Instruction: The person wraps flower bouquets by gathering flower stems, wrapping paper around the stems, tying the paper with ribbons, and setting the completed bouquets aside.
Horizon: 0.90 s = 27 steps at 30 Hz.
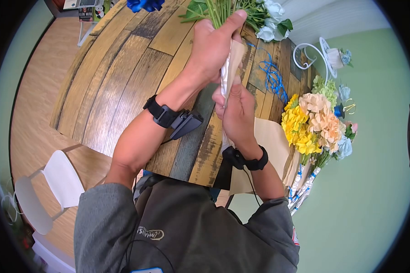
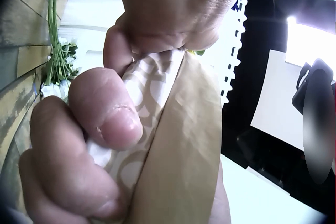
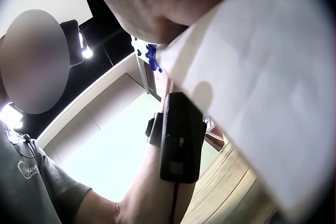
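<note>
My left hand (image 1: 212, 48) grips the upper end of a paper wrap (image 1: 232, 63), brown on one face and white with a pattern on the other. Green stems (image 1: 216, 11) and leaves show just above that hand. Lower on the same wrap, the curled fingers of my right hand (image 1: 238, 109) hold the paper. In the left wrist view, the brown face of the wrap (image 2: 181, 145) runs down between the two hands. What lies inside the paper is hidden. The right wrist view shows its white side (image 3: 262, 71) close under my right hand (image 3: 173, 3).
A wooden table (image 1: 123, 91) lies under my hands. Pale blue roses (image 1: 271, 27) and a tangle of blue ribbon (image 1: 273, 75) are on it. On the right stand yellow flowers (image 1: 298, 127) and peach flowers (image 1: 321, 118), beside brown paper (image 1: 271, 141) and a white metal planter (image 1: 325, 57).
</note>
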Available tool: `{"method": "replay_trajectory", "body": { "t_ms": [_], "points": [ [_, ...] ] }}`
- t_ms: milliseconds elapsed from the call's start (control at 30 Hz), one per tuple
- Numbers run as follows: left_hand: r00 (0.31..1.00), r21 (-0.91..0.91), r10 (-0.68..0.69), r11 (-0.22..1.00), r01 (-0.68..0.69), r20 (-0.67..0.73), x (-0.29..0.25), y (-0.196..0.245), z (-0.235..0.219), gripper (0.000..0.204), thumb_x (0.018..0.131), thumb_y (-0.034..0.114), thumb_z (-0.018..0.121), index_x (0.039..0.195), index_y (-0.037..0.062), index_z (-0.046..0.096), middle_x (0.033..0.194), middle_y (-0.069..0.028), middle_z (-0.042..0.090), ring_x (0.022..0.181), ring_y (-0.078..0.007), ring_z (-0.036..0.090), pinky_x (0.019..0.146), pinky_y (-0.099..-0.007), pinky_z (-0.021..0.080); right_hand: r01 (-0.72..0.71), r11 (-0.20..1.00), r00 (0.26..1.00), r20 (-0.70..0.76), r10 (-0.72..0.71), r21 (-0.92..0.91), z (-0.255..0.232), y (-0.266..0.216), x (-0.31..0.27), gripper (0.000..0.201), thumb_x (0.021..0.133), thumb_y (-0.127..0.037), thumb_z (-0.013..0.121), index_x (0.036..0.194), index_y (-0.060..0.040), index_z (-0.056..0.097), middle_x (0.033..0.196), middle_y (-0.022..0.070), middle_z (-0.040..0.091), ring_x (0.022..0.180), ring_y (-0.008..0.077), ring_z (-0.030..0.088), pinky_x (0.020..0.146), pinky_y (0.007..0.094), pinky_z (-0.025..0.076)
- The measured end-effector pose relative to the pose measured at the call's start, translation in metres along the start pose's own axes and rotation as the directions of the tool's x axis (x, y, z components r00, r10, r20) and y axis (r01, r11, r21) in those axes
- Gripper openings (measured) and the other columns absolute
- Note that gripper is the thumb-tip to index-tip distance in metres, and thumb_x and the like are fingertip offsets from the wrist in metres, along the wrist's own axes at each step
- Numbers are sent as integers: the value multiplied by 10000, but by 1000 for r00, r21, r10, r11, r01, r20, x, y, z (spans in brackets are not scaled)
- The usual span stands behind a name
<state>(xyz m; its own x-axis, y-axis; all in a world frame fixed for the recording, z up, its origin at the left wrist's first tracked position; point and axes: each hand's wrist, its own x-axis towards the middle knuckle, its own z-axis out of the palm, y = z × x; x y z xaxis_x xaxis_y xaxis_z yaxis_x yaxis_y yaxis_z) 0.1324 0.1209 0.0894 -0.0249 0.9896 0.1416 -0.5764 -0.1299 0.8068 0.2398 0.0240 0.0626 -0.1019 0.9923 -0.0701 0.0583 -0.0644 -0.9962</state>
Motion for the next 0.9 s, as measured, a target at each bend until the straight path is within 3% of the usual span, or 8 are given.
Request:
{"method": "replay_trajectory", "body": {
  "t_ms": [67, 400, 467, 567, 633, 700, 867, 900],
  "points": [
    [995, -171, -60, 983, 74, 82, -4, 5, 3, 376, 989, 374, 589, 757, 87, 516, 541, 17, 430, 413, -95, 440, 400, -258, 414, 89, 991, 996, -17, -91, -102, 2, -1, -1, 496, 1080, -424, 348, 910, -21, 581, 663, -19, 490, 534, 37, 423, 481, 227, 336],
    [997, -124, -25, 992, 34, 72, -4, -3, 5, 356, 1006, 408, 549, 853, 90, 499, 649, 12, 447, 511, -88, 452, 475, -256, 448, 17, 993, 1000, -14, -19, -115, -8, 4, 3, 547, 1071, -481, 322, 996, 3, 566, 650, -17, 464, 469, 35, 361, 416, 212, 269],
    [915, -386, -149, 872, 301, 376, 0, 5, 2, 362, 1012, 434, 521, 953, 77, 499, 715, 4, 459, 592, -102, 503, 523, -275, 496, 12, 999, 999, -37, -11, 33, -6, -6, 2, 592, 1059, -516, 330, 1020, 17, 585, 619, -17, 446, 442, 47, 353, 400, 217, 258],
    [807, -511, -94, 729, 454, 583, 0, 3, -4, 390, 1016, 456, 496, 1027, 67, 495, 749, -2, 463, 648, -116, 533, 576, -309, 543, -82, 992, 996, 42, 78, 95, -6, -26, -7, 644, 1046, -557, 327, 1034, 28, 595, 588, -14, 429, 430, 61, 357, 388, 224, 261],
    [819, -519, -93, 732, 441, 566, -1, -1, -7, 426, 1023, 482, 464, 1033, 58, 498, 701, -6, 468, 571, -120, 534, 526, -312, 552, -117, 980, 990, 99, 102, 159, -8, -25, -11, 626, 1049, -540, 339, 1016, 13, 630, 603, -8, 481, 466, 57, 412, 425, 221, 304],
    [711, -556, 22, 641, 530, 703, 4, -3, -10, 451, 1035, 500, 419, 1028, 56, 496, 642, -4, 462, 455, -127, 498, 425, -289, 510, -146, 965, 981, 156, 113, 219, -10, -25, -10, 610, 1053, -524, 351, 999, -3, 664, 619, -2, 532, 501, 53, 467, 462, 218, 348],
    [765, -591, 10, 641, 489, 644, 3, -5, -9, 453, 1036, 508, 405, 968, 65, 473, 561, 13, 418, 347, -109, 418, 344, -272, 450, -147, 970, 975, 192, 110, 194, -7, -20, -4, 653, 1044, -561, 316, 1045, 36, 582, 577, 14, 445, 428, 86, 394, 391, 245, 312],
    [823, -527, -38, 751, 398, 567, 1, -3, -8, 444, 1033, 499, 423, 946, 66, 465, 553, 16, 407, 342, -103, 408, 337, -269, 438, -148, 969, 976, 190, 111, 197, -8, -17, -4, 653, 1044, -561, 316, 1045, 36, 582, 577, 14, 445, 428, 86, 394, 391, 245, 312]
  ]
}}
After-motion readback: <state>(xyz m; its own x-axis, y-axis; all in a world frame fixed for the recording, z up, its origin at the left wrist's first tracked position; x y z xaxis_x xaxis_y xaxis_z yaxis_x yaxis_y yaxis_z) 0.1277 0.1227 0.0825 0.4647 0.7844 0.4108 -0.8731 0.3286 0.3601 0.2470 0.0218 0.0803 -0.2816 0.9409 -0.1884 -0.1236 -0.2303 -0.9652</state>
